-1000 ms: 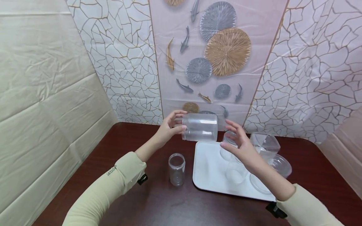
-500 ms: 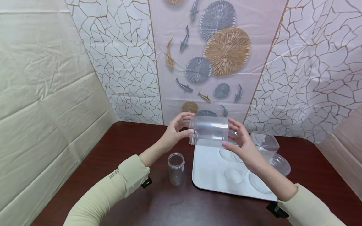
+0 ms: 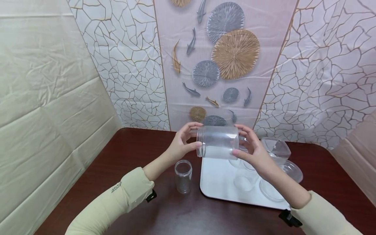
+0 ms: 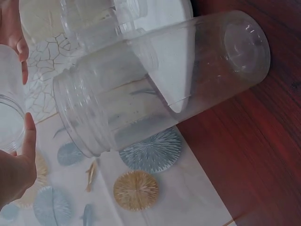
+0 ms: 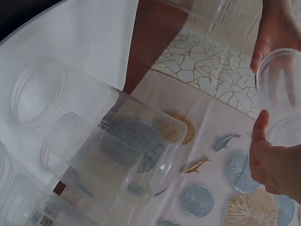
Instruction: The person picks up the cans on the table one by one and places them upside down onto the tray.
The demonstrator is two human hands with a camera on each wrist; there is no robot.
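A large clear plastic jar lies sideways in the air between the two hands, its threaded mouth to the left and its base to the right. The left hand grips the mouth end, thumb in front and fingers behind. At the base end the right hand holds it likewise, thumb low and fingers over the top. A smaller clear jar stands upright and uncapped on the table, below the left hand; this jar fills much of the left wrist view.
Right of the small jar, a white tray bears several clear containers, including a round one near its front. A square clear container stands toward the back right. Behind the dark red table hangs a patterned cloth.
The right hand has closed in on the base end and taken hold of it. The large jar has moved right and lower, with the left hand still at its mouth.
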